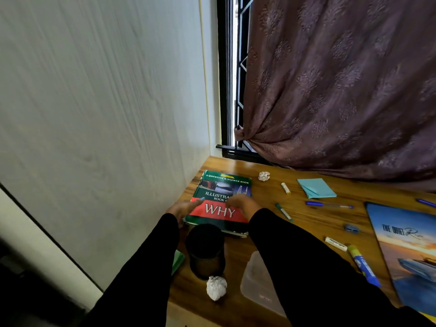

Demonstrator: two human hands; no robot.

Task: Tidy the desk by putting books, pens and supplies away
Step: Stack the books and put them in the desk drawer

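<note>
Hanging over the window at the back, a brown curtain (342, 86) fills the upper right, with a pale wall (94, 102) to the left. Below them a wooden desk (313, 223) carries the clutter. A blue poster (408, 251) lies at its right edge. A green and red book (221, 187) lies flat in the far left corner by the wall. The left hand (182, 208) rests on the book's left edge, fingers spread and loose, gripping nothing that shows. The right hand (243, 204) hovers over the cover, fingers curled down and blurred; whether it touches the book I cannot tell. Just in front of the book stands a black mesh cup (205, 251), beside a clear tub (257, 282). Blue notes (316, 188) lie near the curtain. Nearer, a glue stick (364, 265), a blue pen (328, 204), a green marker (283, 212), and two paper balls (216, 287) (263, 176) lie scattered.
</note>
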